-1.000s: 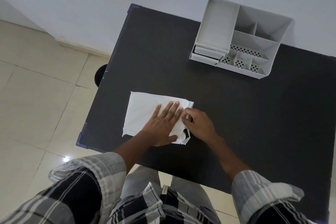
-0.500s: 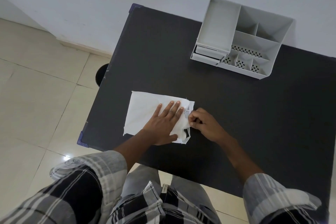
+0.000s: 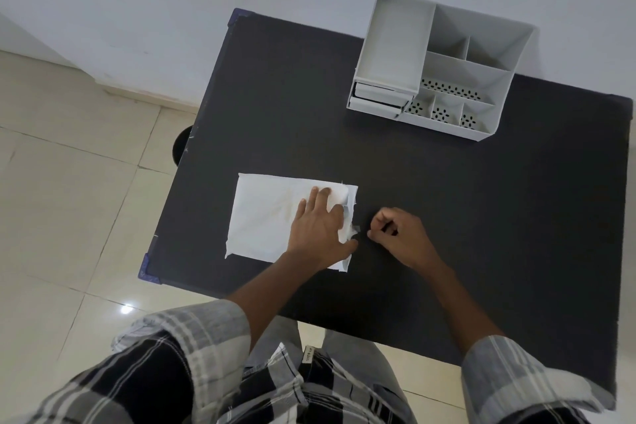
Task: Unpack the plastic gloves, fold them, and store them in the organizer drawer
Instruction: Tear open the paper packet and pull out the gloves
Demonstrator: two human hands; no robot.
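Note:
A white glove packet (image 3: 265, 217) lies flat on the black table (image 3: 447, 200), near its front left corner. My left hand (image 3: 318, 227) presses flat on the packet's right half, fingers stretched out. The packet's right edge is ragged and lifted, with a small torn flap (image 3: 354, 230) sticking out. My right hand (image 3: 399, 234) sits just right of that flap, fingers curled and thumb and forefinger pinched together. I cannot tell whether they touch the flap. The grey organizer (image 3: 447, 69) stands at the back of the table, its small drawers (image 3: 377, 100) shut at the front left.
The organizer has open compartments on top, some with perforated floors. A white wall rises behind the table. Tiled floor lies to the left, with a dark round object (image 3: 180, 144) under the table's left edge. My checked sleeves and lap fill the bottom of the view.
My right hand has drawn away to the right from the packet's edge, which now looks torn and lifted. My left hand has stayed pressed on the packet.

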